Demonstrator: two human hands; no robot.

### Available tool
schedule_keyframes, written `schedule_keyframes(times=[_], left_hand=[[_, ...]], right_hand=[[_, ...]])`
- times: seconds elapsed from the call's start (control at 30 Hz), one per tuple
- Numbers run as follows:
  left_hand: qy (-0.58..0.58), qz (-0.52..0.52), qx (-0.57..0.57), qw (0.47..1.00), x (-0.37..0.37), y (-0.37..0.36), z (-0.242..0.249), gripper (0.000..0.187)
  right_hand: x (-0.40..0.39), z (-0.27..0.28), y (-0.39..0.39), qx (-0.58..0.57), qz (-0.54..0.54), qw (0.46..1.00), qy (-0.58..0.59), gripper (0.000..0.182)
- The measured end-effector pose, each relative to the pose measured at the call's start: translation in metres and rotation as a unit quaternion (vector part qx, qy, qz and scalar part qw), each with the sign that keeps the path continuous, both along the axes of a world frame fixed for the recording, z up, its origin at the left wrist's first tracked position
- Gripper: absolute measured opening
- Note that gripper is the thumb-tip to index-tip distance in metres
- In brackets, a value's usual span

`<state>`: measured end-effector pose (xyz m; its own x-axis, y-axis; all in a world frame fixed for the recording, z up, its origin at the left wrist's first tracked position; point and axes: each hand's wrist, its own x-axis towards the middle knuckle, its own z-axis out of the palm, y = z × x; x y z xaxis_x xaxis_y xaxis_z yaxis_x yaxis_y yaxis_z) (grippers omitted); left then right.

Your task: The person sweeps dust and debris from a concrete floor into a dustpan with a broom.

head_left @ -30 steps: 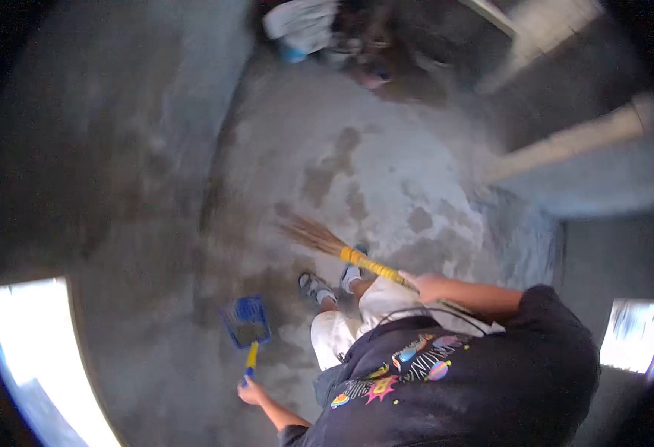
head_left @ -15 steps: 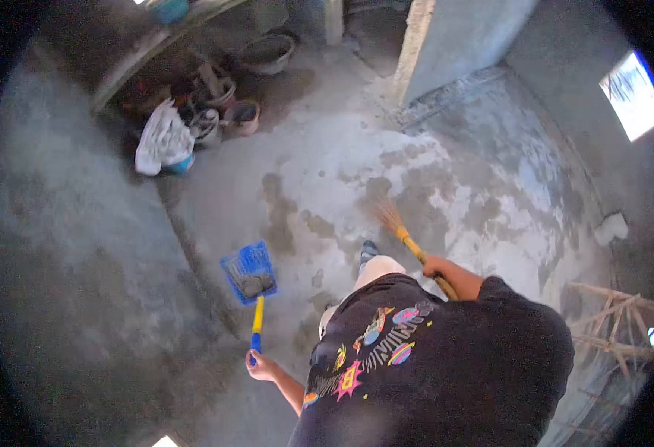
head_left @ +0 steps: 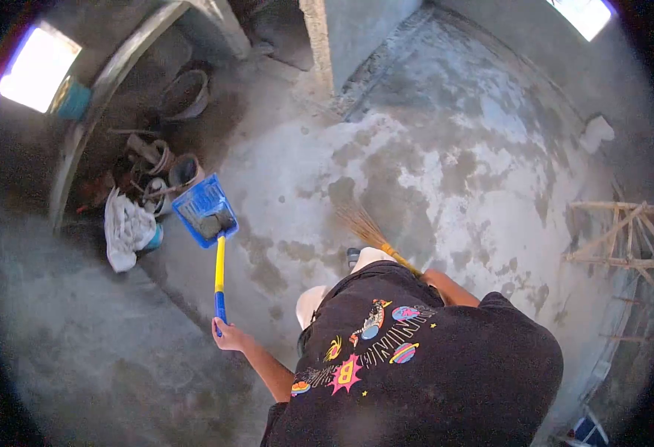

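My left hand (head_left: 228, 335) is closed round the blue end of a long blue-and-yellow handle. That handle belongs to a blue dustpan (head_left: 198, 200), which carries a small heap of grey dirt (head_left: 216, 223). In view, the pan overlaps the edge of a bucket at the left. On the other side, a stick broom (head_left: 364, 229) with a yellow binding slants down to my right hand (head_left: 433, 279), whose fingers are wrapped round its shaft and partly hidden by my black shirt. The bristles are over the patchy grey floor (head_left: 304, 164), in front of my foot.
A white sack (head_left: 125, 229) lies by several buckets (head_left: 186, 170) at the left, with a wide basin (head_left: 185, 95) behind. A wall end (head_left: 318, 45) juts out at the top. A wooden frame (head_left: 614, 235) and a pale block (head_left: 596, 134) are at the right.
My view has turned, and the left hand has carried the dustpan forward, nearer the buckets and sack. The broom has come closer to my body, its shaft now more hidden behind the shirt.
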<state>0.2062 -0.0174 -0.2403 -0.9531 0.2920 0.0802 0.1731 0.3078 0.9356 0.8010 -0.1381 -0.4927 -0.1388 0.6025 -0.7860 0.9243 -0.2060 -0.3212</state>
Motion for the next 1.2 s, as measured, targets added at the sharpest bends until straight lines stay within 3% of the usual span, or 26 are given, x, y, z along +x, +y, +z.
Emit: schedule_keyframes(times=[0.13, 0.2, 0.27, 0.4, 0.53, 0.6, 0.67, 0.8, 0.87, 0.93, 1.0, 1.03, 1.13, 1.2], left_hand=[[-0.031, -0.048, -0.001, 0.998, 0.057, 0.109, 0.000, 0.025], [-0.014, -0.106, -0.012, 0.994, 0.067, 0.159, -0.009, 0.027], [0.004, -0.135, -0.036, 0.990, 0.085, 0.212, -0.018, 0.028], [0.008, -0.221, -0.086, 0.971, 0.110, 0.344, -0.053, 0.029], [0.039, -0.316, -0.083, 0.944, 0.126, 0.482, -0.069, 0.027], [0.034, -0.374, -0.173, 0.910, 0.126, 0.545, -0.072, 0.025], [0.021, -0.399, -0.159, 0.903, 0.128, 0.611, -0.087, 0.025], [0.122, -0.474, -0.201, 0.849, 0.171, 0.742, -0.101, 0.026], [0.129, -0.504, -0.270, 0.810, 0.206, 0.792, -0.109, 0.027], [0.163, -0.527, -0.278, 0.786, 0.250, 0.827, -0.114, 0.027], [0.203, -0.549, -0.285, 0.759, 0.297, 0.855, -0.114, 0.028], [0.218, -0.556, -0.301, 0.743, 0.324, 0.867, -0.116, 0.029], [0.224, -0.554, -0.334, 0.729, 0.414, 0.898, -0.132, 0.030], [0.216, -0.548, -0.347, 0.730, 0.483, 0.923, -0.146, 0.031]], right_hand=[[0.004, 0.077, 0.089, -0.118, -0.116, 0.985, -0.054, 0.036], [0.004, 0.124, 0.131, -0.246, -0.352, 0.903, -0.030, 0.026], [0.010, 0.148, 0.167, -0.238, -0.340, 0.910, -0.024, 0.021], [0.019, 0.137, 0.248, -0.216, -0.330, 0.918, -0.038, 0.016], [0.026, 0.150, 0.319, -0.221, -0.355, 0.908, -0.010, 0.021], [0.023, 0.157, 0.355, -0.158, -0.272, 0.948, -0.055, 0.030], [0.016, 0.179, 0.397, -0.156, -0.305, 0.936, -0.075, 0.035], [0.012, 0.200, 0.499, -0.089, -0.310, 0.944, -0.063, 0.032], [0.019, 0.188, 0.534, -0.047, -0.565, 0.819, 0.088, 0.034], [0.050, 0.183, 0.569, -0.081, -0.584, 0.802, 0.091, 0.042], [0.077, 0.197, 0.605, -0.035, -0.524, 0.847, 0.083, 0.046], [0.093, 0.202, 0.618, -0.035, -0.529, 0.844, 0.086, 0.046], [0.182, 0.191, 0.653, -0.044, -0.573, 0.816, 0.065, 0.044], [0.266, 0.171, 0.696, -0.070, -0.631, 0.750, 0.185, 0.040]])
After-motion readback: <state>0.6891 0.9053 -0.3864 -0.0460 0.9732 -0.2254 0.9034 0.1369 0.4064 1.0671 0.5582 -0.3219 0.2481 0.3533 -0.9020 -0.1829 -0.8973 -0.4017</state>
